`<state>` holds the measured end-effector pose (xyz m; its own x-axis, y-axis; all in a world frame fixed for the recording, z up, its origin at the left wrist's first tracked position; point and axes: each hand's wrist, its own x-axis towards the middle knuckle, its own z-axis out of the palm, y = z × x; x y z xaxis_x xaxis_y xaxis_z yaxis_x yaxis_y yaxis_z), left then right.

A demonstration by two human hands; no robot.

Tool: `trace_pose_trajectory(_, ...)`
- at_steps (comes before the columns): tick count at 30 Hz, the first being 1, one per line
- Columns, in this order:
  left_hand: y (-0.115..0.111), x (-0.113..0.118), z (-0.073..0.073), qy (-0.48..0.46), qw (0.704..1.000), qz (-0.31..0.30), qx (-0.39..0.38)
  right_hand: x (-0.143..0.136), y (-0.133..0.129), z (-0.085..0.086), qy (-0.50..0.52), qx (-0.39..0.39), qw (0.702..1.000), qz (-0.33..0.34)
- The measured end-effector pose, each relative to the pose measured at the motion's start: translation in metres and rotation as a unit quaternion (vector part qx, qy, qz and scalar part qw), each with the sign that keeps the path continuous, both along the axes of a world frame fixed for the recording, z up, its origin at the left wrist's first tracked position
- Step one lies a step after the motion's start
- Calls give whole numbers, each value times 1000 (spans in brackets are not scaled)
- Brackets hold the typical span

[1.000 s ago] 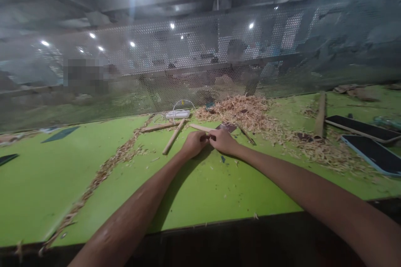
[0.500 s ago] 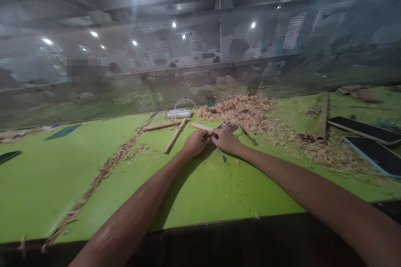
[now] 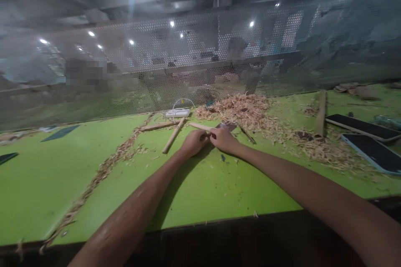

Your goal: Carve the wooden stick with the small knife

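My left hand and my right hand meet at the middle of the green table, fingertips close together. Both are closed in a pinch; whatever lies between the fingers is too small and hidden to name. Just behind them a pale wooden stick points toward my right hand. A dark flat piece lies behind my right hand, with a thin dark tool to its right. Left of my hands, a second wooden stick touches or nearly touches a flatter brown strip.
A heap of wood shavings spreads rightward. Two phones and a wooden bar lie at the right. A white power strip stands by the mesh screen. Dark green sheets are at the left.
The whole view has shifted very slightly. My hands remain together in nearly the same pinched pose.
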<state>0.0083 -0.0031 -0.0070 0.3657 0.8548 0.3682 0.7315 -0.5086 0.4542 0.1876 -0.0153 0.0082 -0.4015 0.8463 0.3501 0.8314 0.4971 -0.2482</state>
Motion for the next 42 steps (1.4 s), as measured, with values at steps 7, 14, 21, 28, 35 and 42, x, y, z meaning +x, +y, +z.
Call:
trace_pose_trajectory(7,-5,1,6,5,1000,13,11,1,1,-2,21,11,1000,8)
trace_pose_trajectory(14,-3,0,5,2,1000,19,14,3,4,-5,42,8,998,53)
trace_pose_trajectory(21,-4,0,3,-3,1000,12,19,2,4,-6,44,18,998,44)
trace_pose_trajectory(28,-4,1,4,-3,1000,12,5,2,4,-5,41,18,998,36)
trace_pose_trajectory(35,-2,0,3,10,1000,5,-5,2,4,-5,33,15,999,33)
trace_pose_trajectory(42,-3,0,5,15,1000,10,-7,2,3,-5,39,2,998,56)
